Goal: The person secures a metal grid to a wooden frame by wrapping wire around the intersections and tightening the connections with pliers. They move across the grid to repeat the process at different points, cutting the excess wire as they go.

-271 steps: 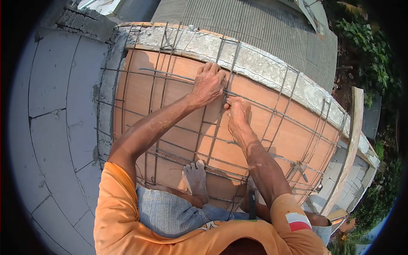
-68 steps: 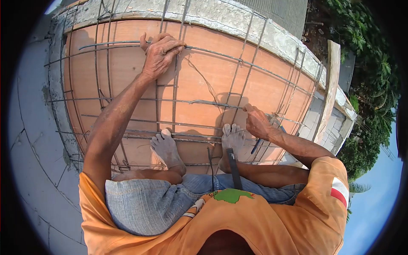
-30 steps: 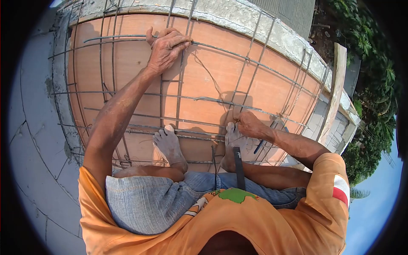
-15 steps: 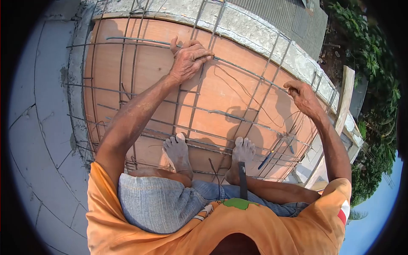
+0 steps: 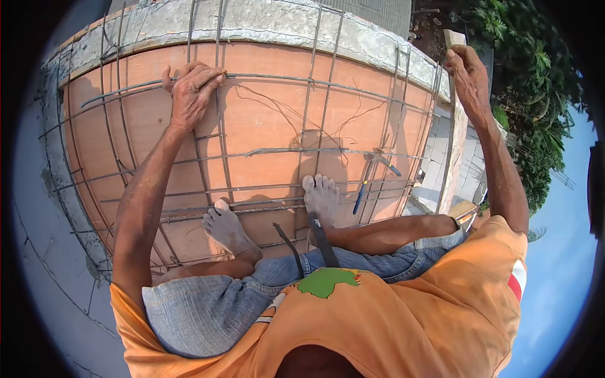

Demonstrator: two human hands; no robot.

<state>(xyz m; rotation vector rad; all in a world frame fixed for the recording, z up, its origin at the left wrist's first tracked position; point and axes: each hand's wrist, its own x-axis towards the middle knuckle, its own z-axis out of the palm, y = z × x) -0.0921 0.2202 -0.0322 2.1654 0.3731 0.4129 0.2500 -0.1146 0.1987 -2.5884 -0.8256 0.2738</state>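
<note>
My left hand (image 5: 194,94) is closed around the upper steel rebar (image 5: 265,77), its fingertips near where a crossing bar passes. Off to the upper right, my right hand (image 5: 469,82) is raised with its fingers curled together, overlapping the top of an upright wooden board (image 5: 452,145). Whatever its fingertips hold, if anything, cannot be made out. Thin tie wires (image 5: 271,104) lie loosely over the orange plywood panel (image 5: 258,132) between the hands. Pincers with blue handles (image 5: 362,189) rest on the lower bars.
My bare feet (image 5: 230,230) stand among the bars of the rebar grid. A rough concrete edge (image 5: 265,22) runs along the far side. Corrugated roofing (image 5: 372,14) lies beyond it. Trees (image 5: 523,94) and a block wall (image 5: 463,164) are at the right.
My right hand has left the end of the upper rebar and risen beside the wooden board. My left hand stays on the bar. The view has shifted to the right.
</note>
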